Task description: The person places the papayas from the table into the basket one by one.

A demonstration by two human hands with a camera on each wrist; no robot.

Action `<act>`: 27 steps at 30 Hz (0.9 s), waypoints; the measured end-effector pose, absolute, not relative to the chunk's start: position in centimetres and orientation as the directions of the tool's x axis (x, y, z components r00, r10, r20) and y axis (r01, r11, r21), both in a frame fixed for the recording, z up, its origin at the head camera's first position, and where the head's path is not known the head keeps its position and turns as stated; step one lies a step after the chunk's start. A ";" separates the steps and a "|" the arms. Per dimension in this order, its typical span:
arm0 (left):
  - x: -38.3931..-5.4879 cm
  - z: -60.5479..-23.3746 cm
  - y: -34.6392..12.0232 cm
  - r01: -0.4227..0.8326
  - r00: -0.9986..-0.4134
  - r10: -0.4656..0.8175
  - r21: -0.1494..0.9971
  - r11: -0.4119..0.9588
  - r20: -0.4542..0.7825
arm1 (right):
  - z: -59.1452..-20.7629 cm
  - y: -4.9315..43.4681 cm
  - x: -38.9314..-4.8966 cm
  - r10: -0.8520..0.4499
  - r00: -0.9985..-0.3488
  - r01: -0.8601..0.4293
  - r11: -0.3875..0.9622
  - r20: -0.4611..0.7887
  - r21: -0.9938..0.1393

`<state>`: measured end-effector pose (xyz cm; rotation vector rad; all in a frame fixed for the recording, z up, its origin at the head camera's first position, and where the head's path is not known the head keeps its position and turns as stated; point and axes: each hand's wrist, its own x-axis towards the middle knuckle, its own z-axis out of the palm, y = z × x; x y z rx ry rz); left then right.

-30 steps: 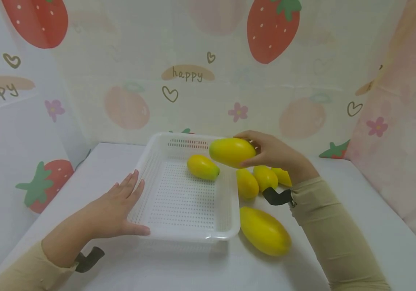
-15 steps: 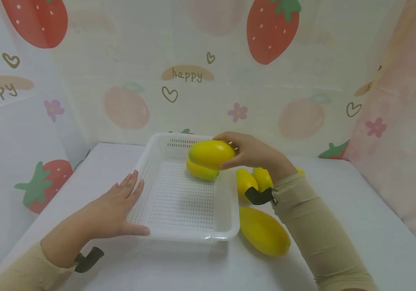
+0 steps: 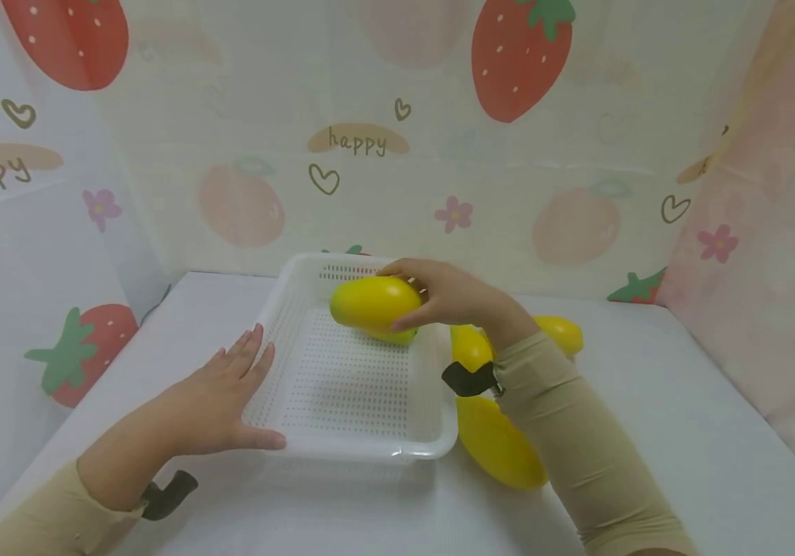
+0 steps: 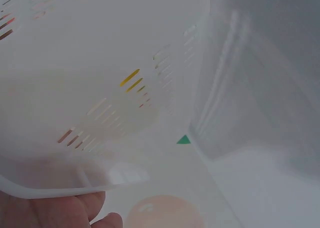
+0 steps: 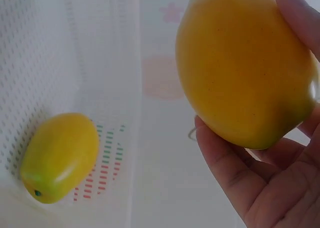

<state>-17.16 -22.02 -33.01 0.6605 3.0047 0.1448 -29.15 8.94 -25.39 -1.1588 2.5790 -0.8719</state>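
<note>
My right hand [image 3: 453, 293] grips a yellow papaya [image 3: 370, 301] by one end, fingers and thumb on opposite sides of it, over the white perforated basket [image 3: 342, 446]. A second papaya [image 5: 60, 158], yellow with a greenish end, lies on the basket floor in the right wrist view; in the head view the held one covers most of it. My left hand [image 3: 210, 409] rests at the basket's left side, fingers spread and straight, thumb at the front rim. In the left wrist view its fingertips [image 4: 65, 213] show right at the rim.
To the right of the basket lie more papayas on the white table: a large one [image 3: 498, 448] near the front, another [image 3: 470, 347] beside the wall and one [image 3: 560, 333] farther right. My right sleeve [image 3: 578, 432] partly covers them. A strawberry-print backdrop [image 3: 363, 208] stands behind.
My right hand has carried the papaya leftward and slightly down, from above the basket's right edge to over the papaya inside. The left hand and basket have stayed put.
</note>
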 end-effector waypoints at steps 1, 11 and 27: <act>-17.1 -33.0 -22.0 0.414 -0.906 0.420 0.108 0.904 -0.041 | -25.4 8.8 -29.1 -0.733 -0.676 -0.625 0.522 0.069 -0.581; -17.4 -33.1 -22.0 0.396 -0.913 0.404 0.113 0.912 -0.065 | -25.8 7.8 -29.0 -0.761 -0.647 -0.629 0.496 0.049 -0.599; -17.3 -33.1 -22.0 0.410 -0.909 0.415 0.099 0.907 -0.043 | -25.8 8.1 -29.1 -0.773 -0.634 -0.568 0.473 -0.009 -0.674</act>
